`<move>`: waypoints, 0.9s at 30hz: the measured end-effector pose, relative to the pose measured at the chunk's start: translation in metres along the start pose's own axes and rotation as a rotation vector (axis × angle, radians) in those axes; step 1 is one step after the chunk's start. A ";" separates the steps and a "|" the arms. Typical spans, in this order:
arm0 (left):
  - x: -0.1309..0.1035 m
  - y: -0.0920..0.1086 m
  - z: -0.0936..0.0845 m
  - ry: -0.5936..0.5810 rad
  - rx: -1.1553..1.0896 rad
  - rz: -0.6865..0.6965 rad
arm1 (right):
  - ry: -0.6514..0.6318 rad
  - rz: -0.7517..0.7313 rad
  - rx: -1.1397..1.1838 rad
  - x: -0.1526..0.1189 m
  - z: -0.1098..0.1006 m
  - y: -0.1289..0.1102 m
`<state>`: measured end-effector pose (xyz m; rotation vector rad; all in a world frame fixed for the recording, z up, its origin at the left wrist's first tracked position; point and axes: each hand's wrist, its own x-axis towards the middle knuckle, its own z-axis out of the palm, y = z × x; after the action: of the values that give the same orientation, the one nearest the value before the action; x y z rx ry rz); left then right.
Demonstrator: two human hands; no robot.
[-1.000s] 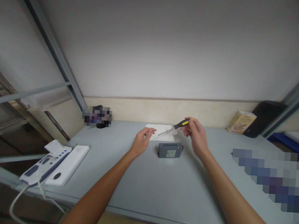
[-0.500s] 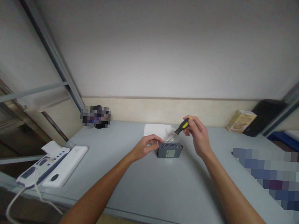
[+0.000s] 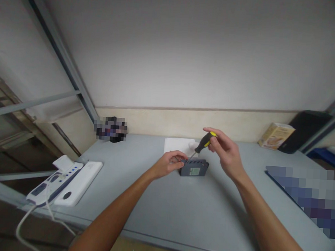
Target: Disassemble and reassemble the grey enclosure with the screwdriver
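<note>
A small dark grey metal box [image 3: 194, 169] with vent slots along its top edge and a pale label on its front stands upright on the table. My left hand [image 3: 169, 164] grips its left end between thumb and fingers. In my right hand [image 3: 225, 150] is a black and yellow screwdriver [image 3: 203, 142], held by the handle and tilted down to the left. Its thin shaft reaches the box's top left corner, close to my left fingertips. Whether the tip sits in a screw is too small to tell. White paper [image 3: 177, 145] lies behind the box.
At the left of the grey table [image 3: 150, 212] lie a white power strip [image 3: 56, 182] with cables and a flat white device [image 3: 80, 182]. A yellow carton [image 3: 276, 136] and a black case [image 3: 306, 131] lean at the back right. Pixelated items lie at both sides.
The whole view has shifted slightly, so things appear further right. My right fingers have loosened and extended around the screwdriver's handle. The left hand stays on the box.
</note>
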<state>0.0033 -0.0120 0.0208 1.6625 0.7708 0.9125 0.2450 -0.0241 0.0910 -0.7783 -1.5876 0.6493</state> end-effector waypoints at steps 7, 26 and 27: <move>0.002 -0.007 -0.001 -0.033 -0.059 -0.009 | -0.036 -0.061 -0.021 -0.003 0.009 -0.006; 0.004 -0.004 0.000 -0.026 -0.078 -0.008 | 0.005 0.013 0.159 -0.004 0.021 0.005; 0.004 -0.003 0.001 -0.020 -0.072 -0.012 | -0.003 0.039 0.183 -0.003 0.019 0.007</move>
<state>0.0056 -0.0086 0.0188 1.6003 0.7249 0.9036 0.2277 -0.0216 0.0812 -0.6738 -1.4952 0.8127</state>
